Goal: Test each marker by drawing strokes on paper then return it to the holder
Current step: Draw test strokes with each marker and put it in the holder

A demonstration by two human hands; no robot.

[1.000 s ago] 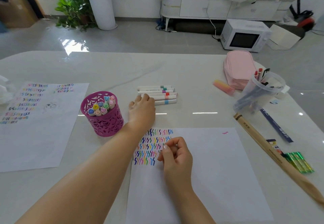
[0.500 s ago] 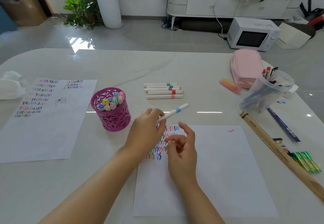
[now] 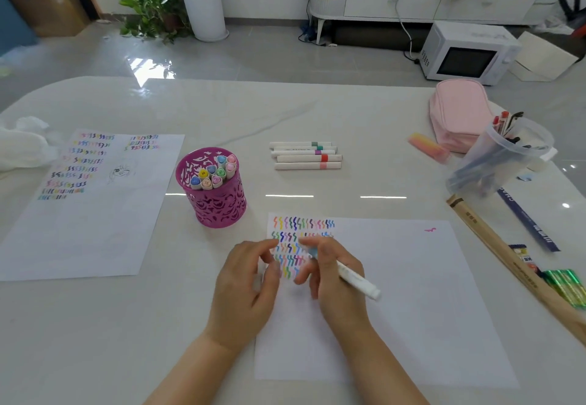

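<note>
My right hand (image 3: 337, 281) is curled round the white marker with a pale blue band (image 3: 356, 279), barrel pointing back and to my right, over the white paper sheet with coloured squiggles (image 3: 412, 303). My left hand (image 3: 245, 287) sits just beside it, fingers loosely bent toward the marker's front end. It is blurred, so I cannot tell whether it pinches the cap or holds nothing.

Progress, my read: roughly midway or past. Several rows of strokes already fill the sheet's top left corner. A cluster of pastel-capped markers (image 3: 211, 174) stands in the magenta cut-out metal holder (image 3: 218, 208), likely done. Five white markers lying in a row (image 3: 307, 155) on the pale glossy table (image 3: 348, 112) look yet to be tested, plus the one in hand, which is not yet back in the holder.

Hard to see: the marker's tip is behind my fingers, so cap on or off is unclear. The lower squiggle rows are partly covered by both hands. A second marked-up white sheet (image 3: 95, 214) lies at left, its writing too small to read.
</note>
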